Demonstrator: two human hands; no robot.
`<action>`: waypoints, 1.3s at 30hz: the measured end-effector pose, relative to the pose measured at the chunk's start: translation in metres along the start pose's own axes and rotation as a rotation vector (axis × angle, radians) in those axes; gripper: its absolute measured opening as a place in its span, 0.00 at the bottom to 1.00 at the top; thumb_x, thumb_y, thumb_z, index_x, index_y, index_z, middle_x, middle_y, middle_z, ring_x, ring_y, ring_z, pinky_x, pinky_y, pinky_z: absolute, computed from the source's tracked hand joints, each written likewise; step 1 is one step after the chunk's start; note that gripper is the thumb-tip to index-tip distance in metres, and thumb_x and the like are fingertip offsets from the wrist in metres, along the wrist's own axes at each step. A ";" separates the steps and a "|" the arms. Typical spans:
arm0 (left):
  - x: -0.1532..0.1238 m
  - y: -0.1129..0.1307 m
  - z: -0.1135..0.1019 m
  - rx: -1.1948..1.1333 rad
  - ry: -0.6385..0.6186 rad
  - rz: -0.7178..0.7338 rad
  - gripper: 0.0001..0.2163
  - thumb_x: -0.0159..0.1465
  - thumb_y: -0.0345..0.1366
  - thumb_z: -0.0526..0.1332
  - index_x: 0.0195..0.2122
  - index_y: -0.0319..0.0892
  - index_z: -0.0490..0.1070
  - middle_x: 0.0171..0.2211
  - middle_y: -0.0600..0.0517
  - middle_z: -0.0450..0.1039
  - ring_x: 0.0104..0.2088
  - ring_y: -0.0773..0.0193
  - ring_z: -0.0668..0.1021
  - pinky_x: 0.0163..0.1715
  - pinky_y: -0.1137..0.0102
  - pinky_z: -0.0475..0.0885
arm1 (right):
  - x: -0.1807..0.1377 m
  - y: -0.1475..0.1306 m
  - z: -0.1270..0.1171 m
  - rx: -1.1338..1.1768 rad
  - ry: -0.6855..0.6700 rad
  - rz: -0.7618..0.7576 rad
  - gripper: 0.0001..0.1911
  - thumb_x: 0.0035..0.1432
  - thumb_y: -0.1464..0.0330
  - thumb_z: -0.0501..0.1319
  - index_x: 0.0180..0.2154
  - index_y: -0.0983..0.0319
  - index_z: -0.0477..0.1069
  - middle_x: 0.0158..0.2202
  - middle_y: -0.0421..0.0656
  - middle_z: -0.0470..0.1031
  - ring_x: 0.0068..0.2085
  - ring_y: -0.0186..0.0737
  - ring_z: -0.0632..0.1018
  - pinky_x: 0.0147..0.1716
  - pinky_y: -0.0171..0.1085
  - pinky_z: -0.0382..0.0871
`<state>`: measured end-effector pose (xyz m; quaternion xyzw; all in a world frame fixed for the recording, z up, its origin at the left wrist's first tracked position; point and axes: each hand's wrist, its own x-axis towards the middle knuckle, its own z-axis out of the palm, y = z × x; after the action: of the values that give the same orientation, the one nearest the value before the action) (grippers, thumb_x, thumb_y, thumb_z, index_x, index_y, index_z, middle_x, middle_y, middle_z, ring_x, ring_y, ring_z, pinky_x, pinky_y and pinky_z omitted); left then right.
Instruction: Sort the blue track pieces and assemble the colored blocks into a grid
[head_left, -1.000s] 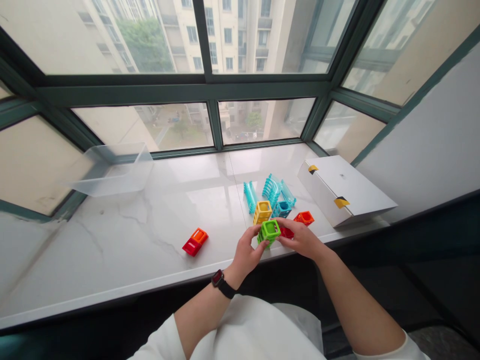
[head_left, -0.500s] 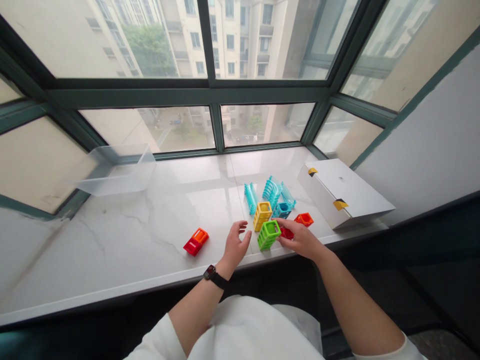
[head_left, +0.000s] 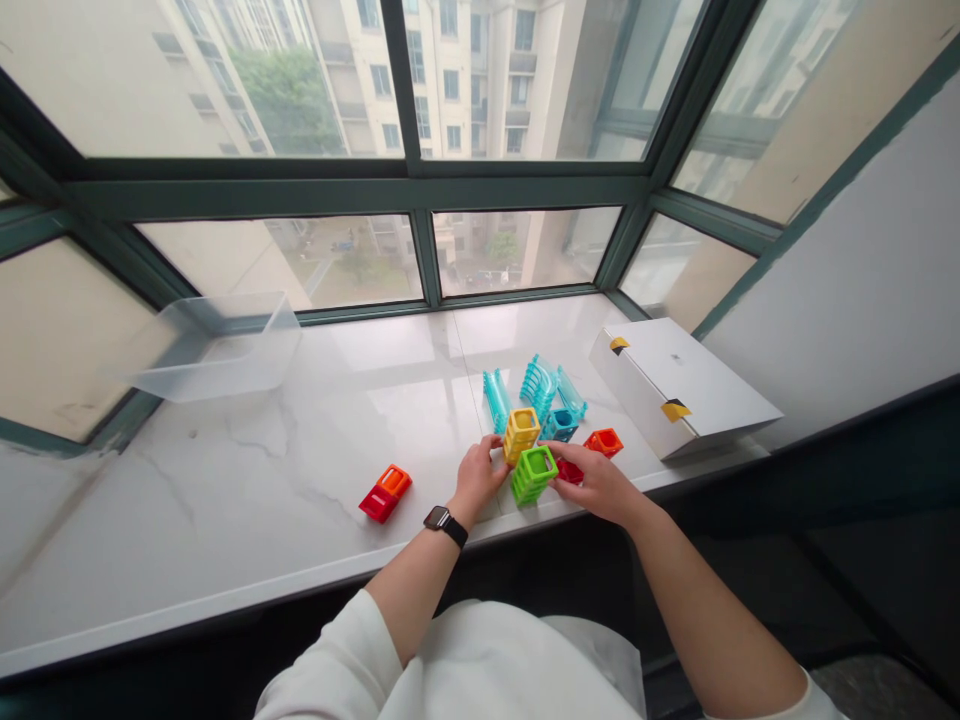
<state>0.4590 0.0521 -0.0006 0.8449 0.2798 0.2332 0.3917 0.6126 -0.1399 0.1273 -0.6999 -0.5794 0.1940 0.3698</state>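
A tall yellow openwork block [head_left: 520,434] stands upright on the white sill. My left hand [head_left: 480,478] closes on its left side, the thumb low at the front and the fingers partly hidden behind it. Just in front, nearer me, is a green openwork block [head_left: 534,476], also upright with an open top. My right hand [head_left: 596,485] grips the green one from the right, index finger at the back and thumb at the side. A red block [head_left: 570,470] is partly covered by the right hand, and an orange-red block [head_left: 604,442] lies beyond those fingers.
Behind the towers lie a blue block [head_left: 560,425] and clear turquoise track pieces [head_left: 497,401], one curved [head_left: 538,380]. An orange-and-red block pair [head_left: 386,493] lies to the left. A clear plastic bin [head_left: 217,375] stands far left, a white box [head_left: 690,385] at right. Windows border the sill.
My left hand has moved right, from open beside the yellow block to closed against it. My right hand stays at the green block. The view has shifted slightly.
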 end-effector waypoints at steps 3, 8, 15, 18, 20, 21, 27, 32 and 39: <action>0.000 -0.001 0.001 0.025 0.011 -0.011 0.19 0.62 0.35 0.70 0.54 0.47 0.72 0.50 0.47 0.81 0.44 0.54 0.81 0.42 0.61 0.74 | 0.000 0.001 0.000 0.002 0.001 0.008 0.31 0.62 0.66 0.66 0.66 0.56 0.70 0.59 0.49 0.79 0.58 0.52 0.80 0.60 0.50 0.74; -0.001 0.000 0.000 0.044 0.012 -0.023 0.19 0.63 0.37 0.70 0.55 0.47 0.72 0.49 0.47 0.81 0.41 0.55 0.80 0.40 0.63 0.73 | 0.000 0.002 0.001 0.000 0.007 0.001 0.31 0.62 0.66 0.66 0.66 0.56 0.70 0.59 0.48 0.79 0.58 0.52 0.80 0.59 0.49 0.74; -0.003 -0.001 -0.003 0.009 0.012 -0.017 0.24 0.62 0.37 0.70 0.59 0.45 0.70 0.49 0.46 0.79 0.39 0.57 0.78 0.43 0.61 0.74 | -0.001 0.003 0.002 -0.002 0.008 0.001 0.31 0.62 0.67 0.66 0.66 0.56 0.68 0.60 0.49 0.78 0.59 0.52 0.79 0.61 0.51 0.73; -0.010 -0.004 -0.011 -0.095 0.019 -0.012 0.27 0.61 0.38 0.71 0.60 0.44 0.68 0.55 0.44 0.76 0.42 0.59 0.79 0.45 0.61 0.76 | -0.003 0.002 0.003 -0.003 0.020 0.008 0.34 0.62 0.66 0.66 0.68 0.55 0.66 0.61 0.50 0.76 0.58 0.52 0.80 0.60 0.52 0.74; -0.020 -0.005 -0.022 -0.160 0.029 -0.017 0.26 0.62 0.38 0.69 0.61 0.45 0.67 0.56 0.45 0.75 0.43 0.60 0.79 0.44 0.62 0.77 | -0.006 0.000 0.001 -0.013 0.038 -0.002 0.36 0.62 0.66 0.66 0.69 0.54 0.64 0.63 0.50 0.74 0.59 0.52 0.79 0.60 0.52 0.74; -0.028 -0.006 -0.031 -0.175 0.040 -0.021 0.25 0.63 0.38 0.68 0.61 0.45 0.67 0.55 0.45 0.76 0.43 0.60 0.79 0.44 0.62 0.78 | -0.008 -0.002 -0.001 -0.028 0.056 -0.011 0.36 0.62 0.65 0.67 0.69 0.54 0.63 0.64 0.50 0.73 0.60 0.53 0.78 0.61 0.53 0.74; -0.079 -0.010 -0.112 0.083 0.246 0.116 0.12 0.71 0.39 0.63 0.54 0.48 0.72 0.49 0.48 0.79 0.47 0.55 0.80 0.49 0.59 0.77 | -0.027 -0.028 -0.010 -0.172 0.426 -0.109 0.27 0.66 0.65 0.63 0.65 0.52 0.67 0.61 0.50 0.74 0.62 0.56 0.75 0.63 0.58 0.71; -0.098 -0.044 -0.168 0.473 0.389 0.016 0.20 0.69 0.47 0.63 0.59 0.43 0.69 0.56 0.40 0.75 0.58 0.42 0.75 0.61 0.46 0.69 | -0.044 -0.063 0.004 -0.092 0.676 -0.273 0.17 0.65 0.67 0.63 0.55 0.52 0.73 0.47 0.50 0.80 0.50 0.56 0.81 0.52 0.59 0.79; -0.091 -0.064 -0.161 0.508 0.174 -0.163 0.18 0.71 0.47 0.59 0.56 0.42 0.70 0.49 0.42 0.76 0.49 0.47 0.78 0.52 0.54 0.74 | -0.028 -0.109 0.055 0.082 0.333 -0.409 0.21 0.64 0.71 0.60 0.56 0.48 0.73 0.42 0.46 0.81 0.42 0.51 0.83 0.41 0.50 0.82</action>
<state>0.2748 0.1124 0.0270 0.8676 0.4288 0.1948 0.1594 0.4938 -0.1448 0.1681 -0.5749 -0.6317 0.0208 0.5196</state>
